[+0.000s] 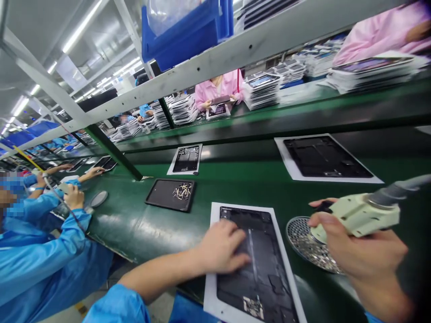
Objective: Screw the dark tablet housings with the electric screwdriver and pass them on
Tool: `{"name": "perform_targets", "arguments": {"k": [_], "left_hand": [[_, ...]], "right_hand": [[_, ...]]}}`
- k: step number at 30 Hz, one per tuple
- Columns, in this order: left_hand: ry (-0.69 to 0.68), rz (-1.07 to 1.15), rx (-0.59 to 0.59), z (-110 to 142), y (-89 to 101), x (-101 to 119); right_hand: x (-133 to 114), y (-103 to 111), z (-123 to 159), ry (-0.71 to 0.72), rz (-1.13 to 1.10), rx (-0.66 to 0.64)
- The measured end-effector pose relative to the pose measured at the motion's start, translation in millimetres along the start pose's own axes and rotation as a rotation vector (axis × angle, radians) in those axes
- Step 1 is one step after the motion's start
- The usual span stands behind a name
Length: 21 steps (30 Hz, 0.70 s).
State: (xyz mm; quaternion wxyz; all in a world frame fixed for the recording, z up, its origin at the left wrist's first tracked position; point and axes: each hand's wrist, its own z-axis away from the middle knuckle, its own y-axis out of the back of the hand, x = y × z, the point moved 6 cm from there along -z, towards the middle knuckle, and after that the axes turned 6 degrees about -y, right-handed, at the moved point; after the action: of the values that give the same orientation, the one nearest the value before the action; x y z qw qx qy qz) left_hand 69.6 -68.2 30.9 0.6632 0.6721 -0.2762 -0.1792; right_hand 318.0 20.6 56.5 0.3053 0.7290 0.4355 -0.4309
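My left hand [225, 246] lies over the upper left part of a black tablet housing [266, 251], its fingers loosely spread and a little blurred. Beneath the housing is a white sheet [213, 294]. My right hand [363, 264] is wrapped around a pale green electric screwdriver [365, 215] with a grey cable sleeve. The tool's nose points down into a round metal dish [298, 231] filled with small shiny screws. Whether its tip touches the screws is hidden.
A black tray [161, 194] of small metal parts lies left of centre. Further housings on white sheets [323, 154] [185, 159] rest along the back. A shelf beam [202, 67] with a blue bin [188, 33] crosses above. Co-workers in blue [43, 251] sit at left.
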Motion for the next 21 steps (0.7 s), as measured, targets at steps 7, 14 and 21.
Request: {"name": "perform_targets", "arguments": {"k": [7,14,21], "left_hand": [[-0.526,-0.005,-0.151,31.2,-26.3,102.8],[-0.573,-0.04,-0.065,25.3,-29.0,103.6],[-0.642,0.158,-0.119,27.8,-32.3,112.8]], "right_hand": [[2.8,-2.4,0.3,-0.003,-0.048,-0.034],[5.4,-3.0,1.7,-0.07,-0.077,0.011],[1.8,-3.8,3.4,-0.091,-0.125,-0.023]]}}
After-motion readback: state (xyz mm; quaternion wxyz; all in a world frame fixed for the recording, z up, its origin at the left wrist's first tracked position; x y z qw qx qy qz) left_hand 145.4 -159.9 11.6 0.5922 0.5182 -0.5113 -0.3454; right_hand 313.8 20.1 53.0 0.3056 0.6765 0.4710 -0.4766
